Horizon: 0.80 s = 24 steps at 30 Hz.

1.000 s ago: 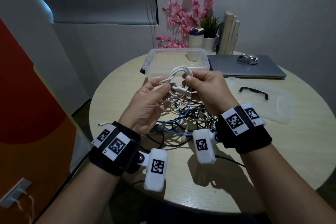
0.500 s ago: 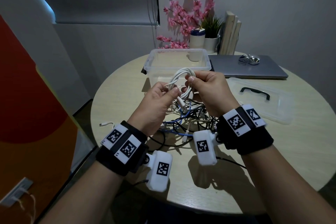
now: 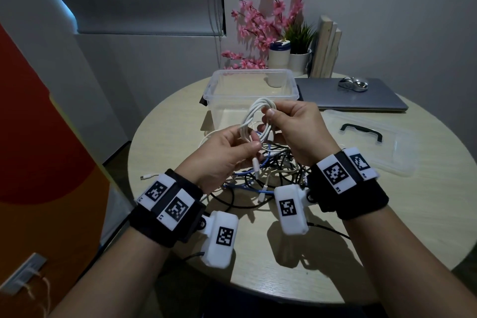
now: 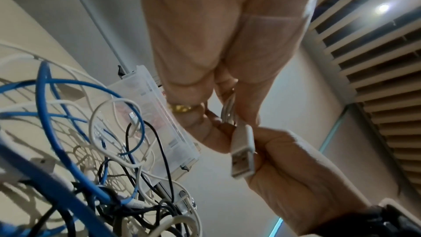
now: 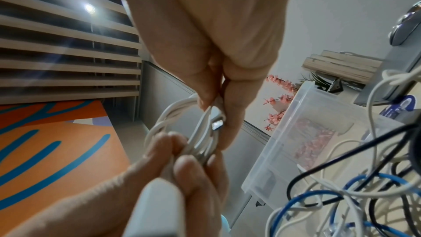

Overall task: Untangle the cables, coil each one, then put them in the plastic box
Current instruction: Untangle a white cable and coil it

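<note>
A white cable (image 3: 254, 115) is wound into a small coil, held above the table in front of the clear plastic box (image 3: 293, 85). My left hand (image 3: 245, 146) grips the coil's lower side (image 5: 196, 148), and a small white plug (image 3: 255, 164) dangles under it. At the coil's upper right, my right hand (image 3: 269, 116) pinches the strands together with the cable's USB plug (image 4: 242, 150). Below both hands lies the tangle (image 3: 273, 173) of black, white and blue cables (image 4: 56, 96). The box looks empty.
The box's clear lid (image 3: 371, 142) with a black handle lies to the right. A closed laptop (image 3: 361, 100) carrying a mouse (image 3: 353, 84) sits behind it. Pink flowers (image 3: 260, 20), a cup, a potted plant and books stand at the back. A loose white plug (image 3: 147, 177) rests near the table's left edge.
The hands drew together. My left hand let the stretched end go slack and took hold of the coil's lower side. The coil rose slightly toward the box.
</note>
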### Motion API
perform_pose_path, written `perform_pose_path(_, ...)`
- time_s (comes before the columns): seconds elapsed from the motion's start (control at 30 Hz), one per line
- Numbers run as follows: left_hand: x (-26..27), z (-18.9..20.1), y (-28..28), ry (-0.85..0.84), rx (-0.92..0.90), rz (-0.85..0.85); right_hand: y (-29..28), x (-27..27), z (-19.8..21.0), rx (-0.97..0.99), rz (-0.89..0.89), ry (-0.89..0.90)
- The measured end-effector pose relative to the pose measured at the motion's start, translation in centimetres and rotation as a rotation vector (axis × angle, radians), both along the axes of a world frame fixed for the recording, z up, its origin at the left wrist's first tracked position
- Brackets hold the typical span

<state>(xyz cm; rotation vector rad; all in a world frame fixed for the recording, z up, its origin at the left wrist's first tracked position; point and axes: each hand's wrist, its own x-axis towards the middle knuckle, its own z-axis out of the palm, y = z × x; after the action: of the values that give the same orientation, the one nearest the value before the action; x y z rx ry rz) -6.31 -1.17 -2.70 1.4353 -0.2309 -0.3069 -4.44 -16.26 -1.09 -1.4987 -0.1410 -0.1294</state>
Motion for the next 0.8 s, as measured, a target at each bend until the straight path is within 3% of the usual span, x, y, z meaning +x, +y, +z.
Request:
perform_pose_path(0.17, -0.1, 0.1, 0.4, -0.011, 0.13, 0.081, 0.0, 0.0, 0.0, -0.002, -0.016, 0.018)
perform_pose_path(0.47, -0.6, 0.5, 1.6, 0.03, 0.271, -0.028, -0.1, 0.0, 0.4, -0.066, 0.033, 0.034)
perform_pose_path(0.67, 0.1, -0.9, 1.2, -0.173, 0.469, 0.162, 0.2, -0.2, 0.5, -0.059, 0.047, 0.039)
perform_pose_path(0.8, 0.8, -1.4, 1.0, -0.221, 0.451, 0.303, 0.3, -0.2, 0.6, 0.02, 0.082, 0.064)
